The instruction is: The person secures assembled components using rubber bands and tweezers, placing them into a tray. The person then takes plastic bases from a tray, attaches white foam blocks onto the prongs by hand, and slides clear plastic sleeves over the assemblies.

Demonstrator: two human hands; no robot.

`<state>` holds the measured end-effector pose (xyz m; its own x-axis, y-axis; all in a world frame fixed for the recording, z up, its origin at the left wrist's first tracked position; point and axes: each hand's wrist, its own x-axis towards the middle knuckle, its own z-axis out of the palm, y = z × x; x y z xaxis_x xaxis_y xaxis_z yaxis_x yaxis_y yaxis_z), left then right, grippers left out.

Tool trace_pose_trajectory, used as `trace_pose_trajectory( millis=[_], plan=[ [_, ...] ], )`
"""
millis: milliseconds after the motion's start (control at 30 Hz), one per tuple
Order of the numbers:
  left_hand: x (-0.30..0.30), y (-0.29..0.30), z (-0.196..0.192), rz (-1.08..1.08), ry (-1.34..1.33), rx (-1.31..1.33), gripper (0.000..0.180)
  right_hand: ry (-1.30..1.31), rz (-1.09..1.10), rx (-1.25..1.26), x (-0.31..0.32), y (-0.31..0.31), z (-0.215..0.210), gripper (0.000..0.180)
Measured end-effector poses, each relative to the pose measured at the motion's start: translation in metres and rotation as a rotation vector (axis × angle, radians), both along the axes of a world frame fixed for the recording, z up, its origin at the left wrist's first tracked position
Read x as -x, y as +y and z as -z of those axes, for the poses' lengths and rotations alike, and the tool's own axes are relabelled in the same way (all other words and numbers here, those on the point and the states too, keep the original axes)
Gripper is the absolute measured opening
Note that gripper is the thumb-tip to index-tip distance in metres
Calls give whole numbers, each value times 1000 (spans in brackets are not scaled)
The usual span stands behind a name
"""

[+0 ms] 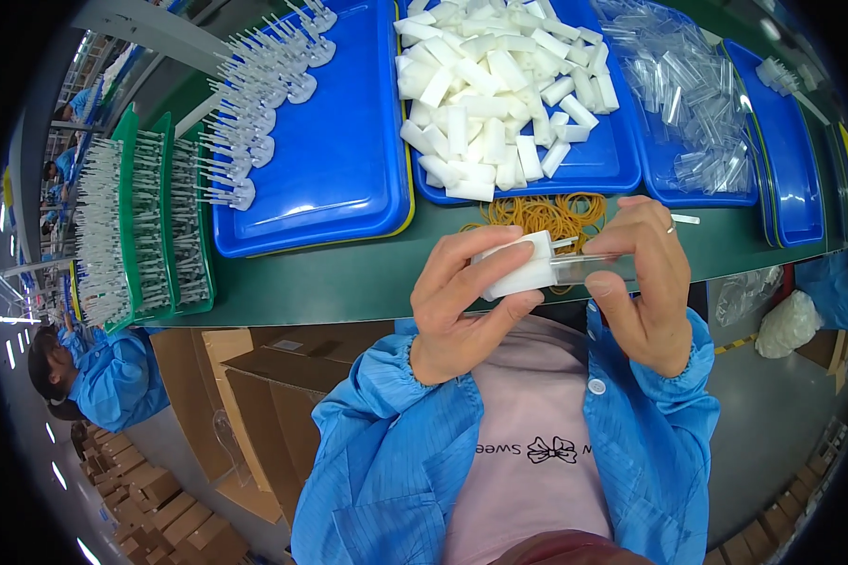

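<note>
My left hand [462, 301] grips a white foam block [518, 268] in front of my chest. My right hand [645, 282] pinches a clear plastic tube [589, 268] whose end meets the block. Both hands hover just over the near edge of the green table [349, 278]. A heap of tan rubber bands [546, 215] lies on the table right behind my hands. Behind it, a blue tray [589, 165] holds several more white foam blocks [490, 85].
A blue tray [339, 160] at left carries white plastic parts along its left side. Another blue tray [688, 193] at right holds clear tubes. Green racks [165, 226] of parts stand far left. Cardboard boxes [254, 377] sit below the table; a person in blue [113, 377] sits left.
</note>
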<state>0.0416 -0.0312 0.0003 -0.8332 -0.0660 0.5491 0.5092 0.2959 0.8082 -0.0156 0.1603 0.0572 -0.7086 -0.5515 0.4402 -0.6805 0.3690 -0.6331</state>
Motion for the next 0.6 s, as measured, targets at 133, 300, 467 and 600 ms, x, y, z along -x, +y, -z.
trace_pose_trajectory(
  millis=[133, 300, 467, 600],
  plan=[
    [0, 0, 0, -9, 9, 16, 43, 130, 66, 42, -3, -5, 7, 19],
    [-2, -3, 0, -15, 46, 103, 41, -123, 18, 97, -4, -3, 8, 20],
    [0, -1, 2, 16, -46, 101, 54, -1, -1, 63, 0, -6, 13, 19],
    [-3, 12, -9, 120, -278, -537, 62, -99, 15, 99, 3, 3, 8, 19]
  ],
)
